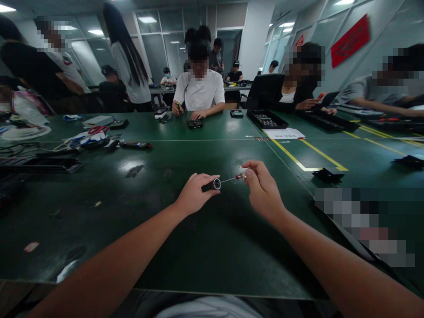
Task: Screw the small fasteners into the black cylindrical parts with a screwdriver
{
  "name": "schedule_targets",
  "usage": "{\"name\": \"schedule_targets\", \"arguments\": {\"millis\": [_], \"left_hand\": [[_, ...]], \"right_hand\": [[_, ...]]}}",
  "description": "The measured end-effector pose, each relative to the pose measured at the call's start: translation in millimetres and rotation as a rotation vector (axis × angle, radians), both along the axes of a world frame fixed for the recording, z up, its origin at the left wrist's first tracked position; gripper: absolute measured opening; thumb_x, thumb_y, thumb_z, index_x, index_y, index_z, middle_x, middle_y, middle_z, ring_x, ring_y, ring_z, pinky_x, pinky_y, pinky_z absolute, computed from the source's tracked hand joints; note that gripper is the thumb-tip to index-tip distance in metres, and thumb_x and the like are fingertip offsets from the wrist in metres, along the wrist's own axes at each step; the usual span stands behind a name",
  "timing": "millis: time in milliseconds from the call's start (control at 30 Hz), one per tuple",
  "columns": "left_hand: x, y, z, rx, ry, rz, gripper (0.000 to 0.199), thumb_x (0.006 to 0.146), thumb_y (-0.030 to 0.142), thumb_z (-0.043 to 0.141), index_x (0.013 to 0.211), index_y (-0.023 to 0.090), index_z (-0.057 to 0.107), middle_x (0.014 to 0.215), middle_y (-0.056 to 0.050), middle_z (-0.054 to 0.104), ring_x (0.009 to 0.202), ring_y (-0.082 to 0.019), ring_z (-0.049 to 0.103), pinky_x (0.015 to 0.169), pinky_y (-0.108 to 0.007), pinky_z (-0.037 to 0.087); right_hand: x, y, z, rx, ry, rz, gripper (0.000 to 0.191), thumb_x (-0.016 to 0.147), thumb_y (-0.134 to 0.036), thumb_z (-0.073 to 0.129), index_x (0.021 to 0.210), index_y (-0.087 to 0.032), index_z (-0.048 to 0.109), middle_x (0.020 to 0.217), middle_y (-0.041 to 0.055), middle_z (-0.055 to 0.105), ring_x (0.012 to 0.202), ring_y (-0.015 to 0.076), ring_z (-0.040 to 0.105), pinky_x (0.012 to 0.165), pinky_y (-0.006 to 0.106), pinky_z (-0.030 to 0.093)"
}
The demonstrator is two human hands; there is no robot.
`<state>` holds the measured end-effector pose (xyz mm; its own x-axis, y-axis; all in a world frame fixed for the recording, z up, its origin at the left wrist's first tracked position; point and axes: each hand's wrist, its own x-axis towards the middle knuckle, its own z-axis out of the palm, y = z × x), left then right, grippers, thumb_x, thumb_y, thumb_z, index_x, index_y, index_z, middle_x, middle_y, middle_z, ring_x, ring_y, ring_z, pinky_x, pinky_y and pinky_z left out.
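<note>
A short dark tube (212,184) is being pinched between the thumb and fingers of the left hand (192,194), its pale-rimmed round end being presented toward the right hand (264,187). In the right hand, a small screwdriver (241,176) is being gripped by its handle between thumb and fingers, and its thin shaft is being pointed at the tube's round end; whether the tip is being held inside or only at the rim cannot be told. Since both hands are being held above the green table (198,260) without visible support, a slip is probably being risked: by an off-line push, the tip could be skidded toward the left fingers, and by a twist, the tube could be rolled within its pinch. Beyond the left hand, a dark rod (135,145) and red-handled scissors (98,130) are being supported by the table.
</note>
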<state>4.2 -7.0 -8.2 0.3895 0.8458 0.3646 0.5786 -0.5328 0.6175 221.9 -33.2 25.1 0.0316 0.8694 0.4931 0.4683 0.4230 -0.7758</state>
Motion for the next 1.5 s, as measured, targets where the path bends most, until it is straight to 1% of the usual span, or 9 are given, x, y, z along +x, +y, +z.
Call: {"name": "schedule_targets", "arguments": {"millis": [233, 367, 500, 600, 700, 767, 1100, 1300, 1500], "left_hand": [[-0.3, 0.9, -1.4, 0.018, 0.004, -0.008, 0.045, 0.086, 0.026, 0.076, 0.130, 0.028, 0.065, 0.121, -0.005, 0.071, 0.114, -0.025, 0.062, 0.115, -0.057, 0.031], [0.9, 0.2, 0.0, 0.008, 0.009, 0.014, 0.044, 0.085, 0.026, 0.077, 0.128, 0.027, 0.066, 0.119, -0.005, 0.071, 0.112, -0.025, 0.063, 0.116, -0.057, 0.032], [1.3, -1.4, 0.7, 0.010, 0.021, -0.001, 0.045, 0.086, 0.027, 0.077, 0.129, 0.028, 0.065, 0.121, -0.005, 0.071, 0.115, -0.025, 0.062, 0.117, -0.058, 0.029], [1.2, -2.9, 2.7, 0.047, 0.056, -0.010, 0.044, 0.087, 0.026, 0.075, 0.130, 0.030, 0.064, 0.121, -0.004, 0.070, 0.117, -0.024, 0.061, 0.119, -0.059, 0.024], [0.9, -2.6, 4.9, 0.112, 0.077, -0.003, 0.043, 0.089, 0.026, 0.072, 0.131, 0.031, 0.064, 0.123, -0.003, 0.069, 0.119, -0.023, 0.060, 0.121, -0.059, 0.021], [0.8, -1.4, 5.4, 0.096, 0.079, 0.013, 0.043, 0.090, 0.027, 0.072, 0.132, 0.031, 0.063, 0.123, -0.003, 0.069, 0.120, -0.023, 0.060, 0.120, -0.059, 0.022], [0.7, -1.3, 1.1, 0.034, 0.056, -0.002, 0.045, 0.090, 0.032, 0.071, 0.134, 0.031, 0.062, 0.126, -0.003, 0.068, 0.120, -0.023, 0.060, 0.120, -0.059, 0.023], [1.8, -0.1, -0.5, 0.046, 0.046, -0.004, 0.045, 0.089, 0.034, 0.073, 0.133, 0.031, 0.062, 0.126, -0.004, 0.069, 0.121, -0.024, 0.060, 0.120, -0.058, 0.023], [2.2, -1.0, 2.2, 0.019, 0.045, 0.027, 0.048, 0.089, 0.036, 0.073, 0.134, 0.028, 0.062, 0.122, -0.004, 0.070, 0.116, -0.024, 0.062, 0.120, -0.057, 0.025]], "right_hand": [[-0.9, -0.6, 3.3, -0.028, -0.061, -0.015, 0.034, 0.103, -0.043, 0.038, 0.100, -0.023, 0.066, 0.074, 0.0014, 0.064, 0.065, 0.0184, 0.058, 0.064, 0.034, 0.041], [-1.7, 0.3, -1.4, 0.031, 0.011, 0.023, 0.023, 0.100, -0.035, 0.047, 0.116, -0.023, 0.057, 0.086, 0.0033, 0.069, 0.077, 0.0205, 0.064, 0.073, 0.036, 0.047], [-2.6, 4.5, -5.7, -0.010, 0.137, 0.046, 0.020, 0.098, -0.040, 0.051, 0.103, -0.023, 0.059, 0.087, 0.0035, 0.069, 0.079, 0.0198, 0.063, 0.076, 0.037, 0.049], [-2.3, 12.1, -7.3, -0.127, 0.325, 0.012, 0.024, 0.097, -0.044, 0.050, 0.093, -0.023, 0.061, 0.079, 0.0026, 0.065, 0.071, 0.0184, 0.060, 0.072, 0.036, 0.050], [-0.3, 22.3, -11.2, -0.428, 0.664, 0.049, 0.024, 0.093, -0.042, 0.053, 0.080, -0.023, 0.058, 0.063, -0.0019, 0.053, 0.055, 0.0149, 0.050, 0.067, 0.036, 0.054], [1.0, 27.3, -14.3, -0.529, 0.759, 0.058, 0.024, 0.090, -0.042, 0.057, 0.074, -0.023, 0.055, 0.058, -0.0038, 0.047, 0.049, 0.0134, 0.045, 0.065, 0.036, 0.055], [-3.0, 23.8, -19.9, -0.254, 0.590, 0.010, 0.023, 0.093, -0.045, 0.054, 0.088, -0.023, 0.060, 0.077, 0.0003, 0.063, 0.066, 0.0158, 0.059, 0.067, 0.033, 0.052], [-3.3, 19.7, -18.0, -0.128, 0.486, -0.019, 0.023, 0.097, -0.044, 0.050, 0.092, -0.023, 0.059, 0.077, 0.0001, 0.063, 0.067, 0.0158, 0.060, 0.067, 0.033, 0.050], [-2.7, 6.6, -9.8, 0.049, 0.183, 0.012, 0.019, 0.101, -0.039, 0.046, 0.099, -0.024, 0.057, 0.082, 0.0017, 0.067, 0.075, 0.0180, 0.066, 0.073, 0.036, 0.052]]}}
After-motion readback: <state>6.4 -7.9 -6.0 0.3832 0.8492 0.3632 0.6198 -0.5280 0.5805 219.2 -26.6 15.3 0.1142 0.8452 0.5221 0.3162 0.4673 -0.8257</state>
